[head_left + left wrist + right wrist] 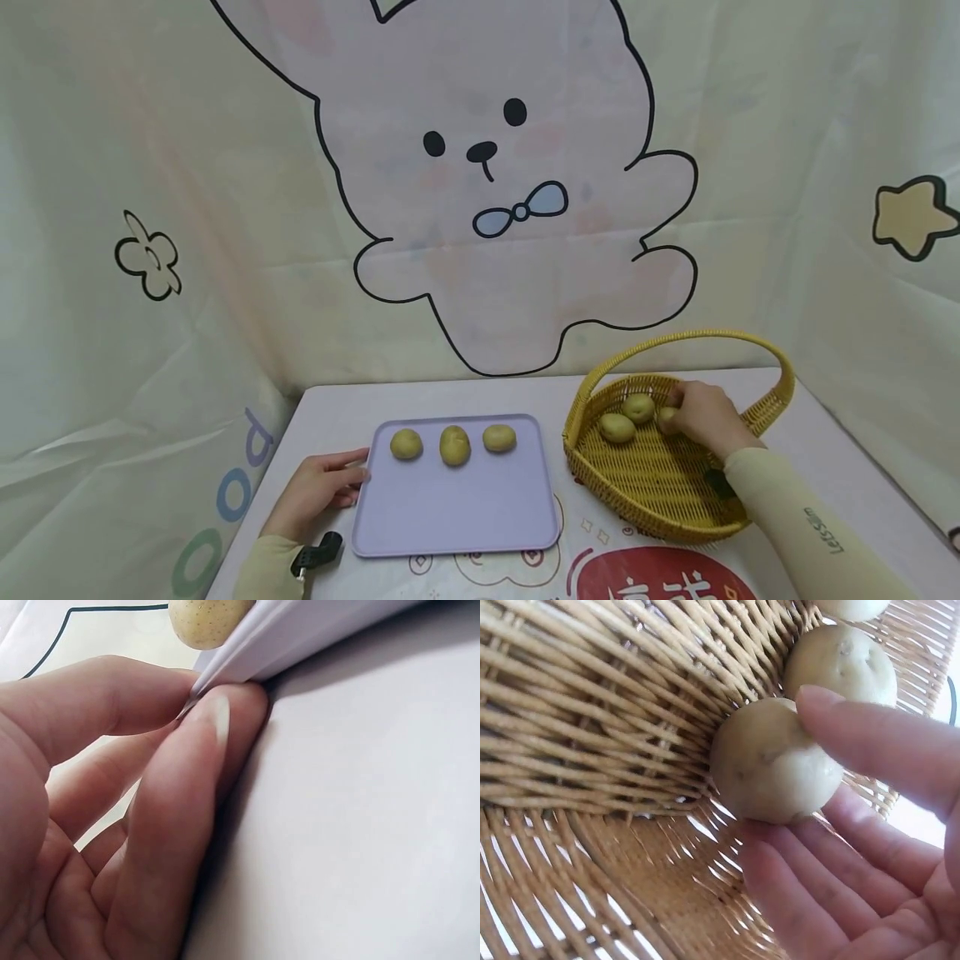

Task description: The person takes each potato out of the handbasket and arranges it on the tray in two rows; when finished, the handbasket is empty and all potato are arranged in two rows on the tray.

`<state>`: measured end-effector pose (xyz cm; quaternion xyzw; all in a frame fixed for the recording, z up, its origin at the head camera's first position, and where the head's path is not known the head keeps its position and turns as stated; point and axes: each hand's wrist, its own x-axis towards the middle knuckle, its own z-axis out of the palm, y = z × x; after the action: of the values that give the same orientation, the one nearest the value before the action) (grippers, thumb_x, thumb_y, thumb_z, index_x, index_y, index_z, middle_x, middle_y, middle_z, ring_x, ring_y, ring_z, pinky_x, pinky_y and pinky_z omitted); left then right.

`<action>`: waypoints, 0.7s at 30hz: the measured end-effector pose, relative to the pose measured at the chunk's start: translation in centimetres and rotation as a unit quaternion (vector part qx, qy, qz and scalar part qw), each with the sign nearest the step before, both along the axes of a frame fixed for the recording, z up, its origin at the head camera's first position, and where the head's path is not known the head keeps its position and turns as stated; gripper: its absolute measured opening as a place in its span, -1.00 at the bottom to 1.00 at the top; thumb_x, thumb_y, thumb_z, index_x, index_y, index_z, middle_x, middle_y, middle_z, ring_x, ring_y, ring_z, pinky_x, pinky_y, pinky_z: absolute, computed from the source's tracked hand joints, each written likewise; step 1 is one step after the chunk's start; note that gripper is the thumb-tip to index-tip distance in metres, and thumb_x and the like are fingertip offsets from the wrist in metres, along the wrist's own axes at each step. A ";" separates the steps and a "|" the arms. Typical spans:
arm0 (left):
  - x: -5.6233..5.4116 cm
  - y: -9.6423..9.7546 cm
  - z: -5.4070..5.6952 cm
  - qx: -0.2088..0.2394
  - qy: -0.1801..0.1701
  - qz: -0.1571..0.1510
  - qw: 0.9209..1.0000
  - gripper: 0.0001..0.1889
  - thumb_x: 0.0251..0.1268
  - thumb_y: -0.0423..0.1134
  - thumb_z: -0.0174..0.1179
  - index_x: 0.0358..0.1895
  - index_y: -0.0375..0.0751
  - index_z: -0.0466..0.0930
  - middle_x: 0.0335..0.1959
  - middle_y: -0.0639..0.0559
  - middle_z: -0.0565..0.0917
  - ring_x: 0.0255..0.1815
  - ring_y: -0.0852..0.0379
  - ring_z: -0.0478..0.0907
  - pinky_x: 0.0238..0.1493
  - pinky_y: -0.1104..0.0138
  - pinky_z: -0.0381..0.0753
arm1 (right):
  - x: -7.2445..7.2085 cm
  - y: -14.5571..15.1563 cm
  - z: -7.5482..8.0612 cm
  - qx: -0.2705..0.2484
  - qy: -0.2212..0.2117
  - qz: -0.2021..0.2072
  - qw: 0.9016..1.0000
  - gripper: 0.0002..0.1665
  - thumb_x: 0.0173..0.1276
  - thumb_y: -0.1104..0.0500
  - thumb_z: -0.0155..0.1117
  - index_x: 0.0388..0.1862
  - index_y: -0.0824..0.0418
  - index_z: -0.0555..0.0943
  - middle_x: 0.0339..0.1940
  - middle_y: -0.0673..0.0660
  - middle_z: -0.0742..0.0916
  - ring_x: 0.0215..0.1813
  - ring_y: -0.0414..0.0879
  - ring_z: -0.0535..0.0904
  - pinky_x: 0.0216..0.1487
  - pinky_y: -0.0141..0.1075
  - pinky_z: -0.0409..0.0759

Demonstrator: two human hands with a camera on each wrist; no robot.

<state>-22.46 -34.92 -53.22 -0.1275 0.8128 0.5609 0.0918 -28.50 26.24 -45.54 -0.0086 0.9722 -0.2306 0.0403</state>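
Note:
In the wicker basket (660,483), my right hand (708,417) grips a potato (776,761), thumb on its top and fingers curled beneath it. Two more potatoes lie beside it in the basket; one potato (841,667) sits right behind the held one in the right wrist view. At the left, my left hand (315,487) pinches the rim of the lilac tray (457,525) between thumb and fingers. Along the tray's far half lie three potatoes in a row: the left potato (406,444), the middle potato (454,447) and the right potato (499,438).
The basket's tall handle (697,335) arches over its far side, close to my right hand. Tray and basket stand on a white table (330,417) with a printed red patch (660,575) at the front. A cartoon-printed curtain (300,317) hangs behind the table.

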 end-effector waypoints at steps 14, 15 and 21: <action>0.1 -0.1 0.0 0.008 -0.007 -0.003 1.000 -0.45 0.32 -0.26 0.48 0.38 -0.24 0.68 -0.54 0.08 0.66 -0.57 0.27 0.58 -0.46 0.44 0.68 | 2.6 -1.0 2.1 -0.023 -0.010 0.032 0.999 -0.41 0.26 0.00 0.64 0.15 0.35 0.78 0.13 0.37 0.81 0.24 0.41 0.65 0.24 0.35 0.59; 0.1 -0.1 0.0 0.009 -0.006 -0.004 1.000 -0.45 0.33 -0.27 0.48 0.39 -0.25 0.68 -0.54 0.08 0.66 -0.57 0.28 0.58 -0.46 0.45 0.68 | 3.1 -1.1 2.4 -0.027 -0.008 0.034 0.999 -0.40 0.28 -0.01 0.63 0.17 0.33 0.78 0.14 0.36 0.81 0.26 0.41 0.64 0.23 0.36 0.58; -0.1 -0.1 -0.1 0.009 -0.003 -0.003 1.000 -0.46 0.32 -0.26 0.48 0.38 -0.23 0.69 -0.53 0.08 0.66 -0.57 0.26 0.58 -0.46 0.44 0.68 | 6.5 -2.4 4.0 -0.065 0.009 0.036 0.997 -0.35 0.33 -0.23 0.60 0.23 0.14 0.78 0.17 0.24 0.83 0.29 0.32 0.69 0.18 0.28 0.65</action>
<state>-22.55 -35.07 -53.32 -0.1262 0.8078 0.5675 0.0968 -21.99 23.80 -41.57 -0.0480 0.9544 -0.2920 0.0393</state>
